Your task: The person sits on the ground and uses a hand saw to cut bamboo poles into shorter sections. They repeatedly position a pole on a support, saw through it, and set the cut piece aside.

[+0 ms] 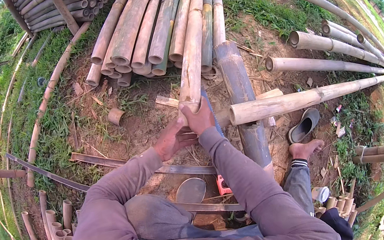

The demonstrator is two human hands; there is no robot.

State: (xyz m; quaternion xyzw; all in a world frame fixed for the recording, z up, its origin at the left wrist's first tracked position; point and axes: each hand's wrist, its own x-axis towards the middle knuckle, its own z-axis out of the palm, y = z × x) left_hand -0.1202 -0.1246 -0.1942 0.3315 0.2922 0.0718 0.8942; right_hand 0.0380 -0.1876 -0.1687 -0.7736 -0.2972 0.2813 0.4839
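right hand (198,119) fingers clamp the bamboo pole (192,59) end; left hand (171,141) fingers, state unclear, steady below. the saw blade (212,111) beside them could nick a finger if the pole rolls.

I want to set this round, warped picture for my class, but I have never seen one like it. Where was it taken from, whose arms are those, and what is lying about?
It comes from a wide fisheye camera worn on a person's head, looking down, so straight edges bend near the rim. The two sleeved arms are that person's own. The right hand grips the cut end of a long bamboo pole; the left hand rests just beside it. A saw blade shows by the right hand. On the bare earth lie stacked bamboo poles, short cut pieces, a sandal and the person's bare foot.
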